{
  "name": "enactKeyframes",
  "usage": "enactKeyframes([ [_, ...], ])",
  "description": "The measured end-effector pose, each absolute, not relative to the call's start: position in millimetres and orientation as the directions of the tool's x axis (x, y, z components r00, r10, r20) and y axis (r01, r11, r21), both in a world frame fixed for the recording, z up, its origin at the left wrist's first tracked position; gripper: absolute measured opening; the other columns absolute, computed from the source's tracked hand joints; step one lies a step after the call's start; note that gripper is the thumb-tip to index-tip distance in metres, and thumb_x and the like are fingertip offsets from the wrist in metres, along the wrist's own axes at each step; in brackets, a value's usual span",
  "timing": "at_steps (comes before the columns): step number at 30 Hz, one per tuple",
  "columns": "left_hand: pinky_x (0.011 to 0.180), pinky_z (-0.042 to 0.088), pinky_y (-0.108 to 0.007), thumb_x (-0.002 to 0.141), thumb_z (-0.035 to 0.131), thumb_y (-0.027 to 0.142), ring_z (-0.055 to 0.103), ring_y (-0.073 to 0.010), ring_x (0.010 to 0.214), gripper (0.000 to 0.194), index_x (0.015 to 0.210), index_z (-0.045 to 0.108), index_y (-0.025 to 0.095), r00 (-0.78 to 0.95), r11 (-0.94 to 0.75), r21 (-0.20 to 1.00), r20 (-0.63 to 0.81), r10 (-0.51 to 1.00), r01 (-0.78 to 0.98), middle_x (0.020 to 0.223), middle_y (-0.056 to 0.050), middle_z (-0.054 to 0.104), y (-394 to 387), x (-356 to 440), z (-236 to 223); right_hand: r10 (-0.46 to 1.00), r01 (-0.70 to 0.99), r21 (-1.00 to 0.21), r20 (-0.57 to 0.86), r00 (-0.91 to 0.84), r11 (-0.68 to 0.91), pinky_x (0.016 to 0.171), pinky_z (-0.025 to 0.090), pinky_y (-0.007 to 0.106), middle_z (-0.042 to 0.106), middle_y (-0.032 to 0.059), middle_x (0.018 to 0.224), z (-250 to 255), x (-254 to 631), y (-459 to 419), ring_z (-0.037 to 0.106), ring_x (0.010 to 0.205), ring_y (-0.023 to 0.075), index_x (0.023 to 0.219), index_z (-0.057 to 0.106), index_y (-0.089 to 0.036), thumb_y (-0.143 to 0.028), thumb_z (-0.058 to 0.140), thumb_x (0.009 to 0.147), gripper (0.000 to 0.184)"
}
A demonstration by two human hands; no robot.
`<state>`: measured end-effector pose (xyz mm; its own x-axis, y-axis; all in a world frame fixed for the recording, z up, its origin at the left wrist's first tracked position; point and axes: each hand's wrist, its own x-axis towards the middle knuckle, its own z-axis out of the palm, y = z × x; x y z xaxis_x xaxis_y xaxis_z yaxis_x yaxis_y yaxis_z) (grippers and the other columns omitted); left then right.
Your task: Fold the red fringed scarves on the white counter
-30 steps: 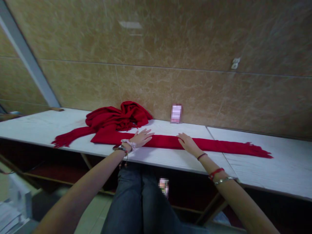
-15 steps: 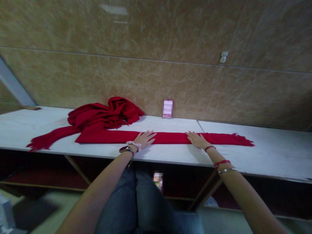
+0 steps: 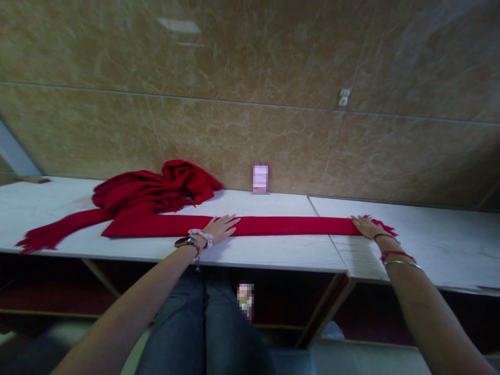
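A red fringed scarf (image 3: 289, 225) lies in a long, flat strip along the white counter. My left hand (image 3: 221, 228) rests palm down on it, left of the middle, fingers spread. Close to the fringe at the right end, my right hand (image 3: 366, 227) lies flat on the same strip, its fingers stretched out and covering part of the cloth. Behind the strip's left end sits a heap of red cloth (image 3: 156, 187), bunched in loose folds. A fringed tail (image 3: 58, 232) trails from it toward the counter's left front edge. Whether heap and strip are one piece I cannot tell.
The white counter (image 3: 441, 245) runs along a brown marbled wall (image 3: 250, 52). A blurred-out upright card or phone (image 3: 260, 178) leans against the wall. Open shelves (image 3: 47, 291) lie below the counter. A wall socket (image 3: 344, 97) is at the upper right.
My right hand has slid along the scarf to the right, from its middle to near the fringe. My left hand stays about where it was on the cloth. The view has shifted slightly.
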<state>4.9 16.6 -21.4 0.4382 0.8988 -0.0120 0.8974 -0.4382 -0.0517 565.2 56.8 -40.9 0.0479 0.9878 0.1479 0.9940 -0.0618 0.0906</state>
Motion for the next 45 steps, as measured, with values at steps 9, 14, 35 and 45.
enactKeyframes([
  [9, 0.104, 0.013, -0.051, 0.087, 0.029, 0.052, 0.011, -0.0233, 0.134, 0.055, 0.136, 0.027, 0.027, 0.642, -0.642, 0.004, 0.000, 0.767, 0.767, 0.146, -0.005, 0.020, 18, 69, -5, 0.864, 0.900, -0.040, 0.304, -0.402, 0.434, 0.098, 0.037, 0.040, 0.050, 0.0105, 0.127, -38, 516, 38, 0.045, 0.117, 0.0226, 0.125, 0.046, -0.017, -0.033, 0.037, 0.085, 0.044],
  [14, 0.104, 0.014, -0.049, 0.089, 0.031, 0.043, 0.014, -0.0226, 0.133, 0.050, 0.136, 0.027, 0.026, 0.720, -0.720, -0.008, 0.011, 0.694, 0.694, 0.145, -0.005, 0.021, 20, 129, -12, 0.789, 0.828, 0.106, 0.255, -0.558, 0.551, 0.096, 0.040, 0.040, 0.052, 0.0075, 0.126, -43, 517, 20, 0.048, 0.115, 0.0207, 0.126, 0.046, -0.019, -0.019, 0.036, 0.082, 0.046],
  [35, 0.105, 0.010, -0.052, 0.075, 0.029, 0.002, 0.011, -0.0184, 0.134, 0.069, 0.135, 0.026, 0.035, 0.758, -0.754, 0.074, -0.040, 0.651, 0.652, 0.146, 0.004, 0.018, 14, 110, -14, 0.835, 0.907, 0.340, 0.401, -0.378, 0.247, 0.095, 0.040, 0.040, 0.051, 0.0129, 0.126, -23, 563, -26, 0.048, 0.115, 0.0222, 0.121, 0.051, -0.015, -0.004, 0.031, 0.081, 0.046],
  [45, 0.103, 0.002, -0.057, 0.077, 0.030, 0.009, 0.006, -0.0207, 0.135, 0.067, 0.135, 0.020, 0.041, 0.773, -0.762, 0.133, -0.073, 0.630, 0.634, 0.147, 0.007, 0.013, 23, 101, -28, 0.862, 0.912, 0.162, 0.300, -0.408, 0.376, 0.094, 0.041, 0.038, 0.057, 0.0081, 0.120, -39, 579, -32, 0.052, 0.110, 0.0186, 0.121, 0.052, -0.017, -0.003, 0.030, 0.077, 0.051],
])
